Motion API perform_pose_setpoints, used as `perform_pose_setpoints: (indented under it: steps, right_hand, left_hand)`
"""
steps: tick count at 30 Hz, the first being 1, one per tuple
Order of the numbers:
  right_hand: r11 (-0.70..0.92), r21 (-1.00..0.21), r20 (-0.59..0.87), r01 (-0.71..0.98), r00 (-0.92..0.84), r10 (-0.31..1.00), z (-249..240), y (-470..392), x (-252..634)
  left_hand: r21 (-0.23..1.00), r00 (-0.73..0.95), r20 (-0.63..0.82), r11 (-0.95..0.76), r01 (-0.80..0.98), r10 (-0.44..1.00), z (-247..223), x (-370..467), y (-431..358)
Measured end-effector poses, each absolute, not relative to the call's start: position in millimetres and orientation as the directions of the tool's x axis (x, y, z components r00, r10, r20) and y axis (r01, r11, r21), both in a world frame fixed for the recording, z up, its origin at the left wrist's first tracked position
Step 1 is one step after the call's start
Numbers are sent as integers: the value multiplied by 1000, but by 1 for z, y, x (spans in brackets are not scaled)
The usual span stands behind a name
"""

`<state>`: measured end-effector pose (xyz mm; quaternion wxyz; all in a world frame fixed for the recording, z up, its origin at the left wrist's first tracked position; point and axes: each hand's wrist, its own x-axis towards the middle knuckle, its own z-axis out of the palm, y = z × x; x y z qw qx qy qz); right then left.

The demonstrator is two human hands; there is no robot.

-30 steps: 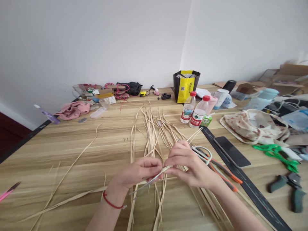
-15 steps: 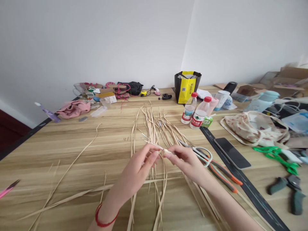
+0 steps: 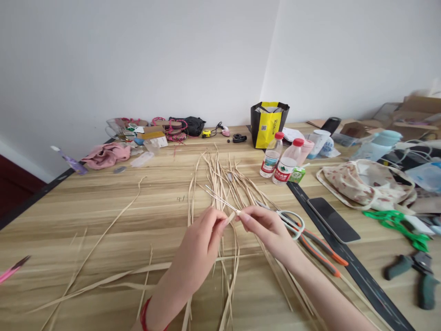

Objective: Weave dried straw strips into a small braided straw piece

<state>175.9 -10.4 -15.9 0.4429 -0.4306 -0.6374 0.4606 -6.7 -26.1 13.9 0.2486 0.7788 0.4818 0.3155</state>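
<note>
My left hand (image 3: pixel 201 241), with a red string on its wrist, is closed in a pinch on a flat pale plant-fibre strip (image 3: pixel 231 217). The strip runs across to my right hand (image 3: pixel 268 232), whose thumb and fingers are closed on thin stiff wires (image 3: pixel 223 200) where the strip meets them. The wires point away to the upper left; whether the strip is wound round them is too small to tell. Beneath both hands lie many loose fibre strips (image 3: pixel 216 177) on the wooden table (image 3: pixel 113 202). One long strip (image 3: pixel 117 277) passes under my left forearm.
Right of my right hand are scissors (image 3: pixel 292 225) and orange-grey pliers (image 3: pixel 324 250). Beyond them lie a phone (image 3: pixel 333 219) and dark-handled pruners (image 3: pixel 423 264). Two water bottles (image 3: pixel 284 163) stand by a black-yellow bag (image 3: pixel 268 124). Sandals (image 3: pixel 170 128) and a pink cloth (image 3: pixel 107 155) lie far left.
My left hand has turned and drawn slightly down, now pinching the strip stretched between the hands. The wires show more fully. My right hand has barely moved.
</note>
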Motion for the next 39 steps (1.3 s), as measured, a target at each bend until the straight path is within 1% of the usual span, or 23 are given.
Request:
perform_pose_setpoints:
  steps: [2, 4, 8, 11, 15, 18, 21, 23, 26, 29, 31, 33, 34, 36, 38, 39]
  right_hand:
    - [258, -944, 218, 207, -198, 956, -16, -12, 174]
    - [350, -889, 313, 295, -165, 935, -16, -15, 173]
    - [569, -690, 563, 447, -163, 810, -18, -20, 171]
    - [645, -575, 664, 503, -174, 727, -20, -22, 170]
    - [682, -462, 734, 568, -187, 653, -23, -23, 170]
    - [697, -338, 760, 632, -253, 598, -27, -25, 172]
    - [684, -231, 735, 692, -337, 588, -32, -26, 174]
    - [666, -191, 699, 721, -377, 608, -35, -24, 175]
    - [640, -176, 616, 748, -424, 664, -35, -19, 174]
    - [628, -185, 480, 756, -488, 729, -30, -11, 175]
    - [649, -219, 380, 729, -549, 744, -25, -8, 176]
    - [685, -288, 306, 669, -614, 728, -19, -6, 177]
    - [700, -327, 283, 635, -641, 713, -16, -7, 178]
    - [719, -397, 252, 570, -686, 683, -11, -8, 180]
    - [726, -453, 240, 517, -713, 658, -6, -10, 182]
    - [728, -474, 239, 496, -723, 648, -4, -11, 183]
  left_hand:
    - [687, 331, 272, -424, 590, 903, 14, -5, -29]
    - [677, 328, 299, -441, 589, 896, 14, -3, -31]
    - [667, 303, 344, -458, 587, 889, 11, 1, -35]
    - [672, 267, 366, -451, 587, 892, 9, 5, -37]
    - [699, 226, 373, -432, 570, 900, 9, 9, -39]
    - [750, 196, 347, -397, 529, 917, 11, 11, -40]
    - [825, 173, 281, -329, 459, 944, 11, 11, -38]
    - [863, 185, 214, -274, 424, 959, 10, 10, -37]
    - [852, 209, 136, -222, 473, 968, 6, 7, -35]
    - [809, 240, 93, -214, 547, 966, 5, 2, -33]
    - [796, 273, 82, -228, 561, 959, 6, -2, -32]
    - [755, 295, 114, -275, 595, 949, 8, -5, -29]
    - [712, 306, 143, -312, 629, 941, 9, -7, -27]
    - [588, 361, 200, -406, 699, 911, 11, -11, -22]
    - [466, 451, 220, -499, 730, 865, 13, -15, -16]
    - [427, 495, 218, -538, 727, 841, 14, -17, -14]
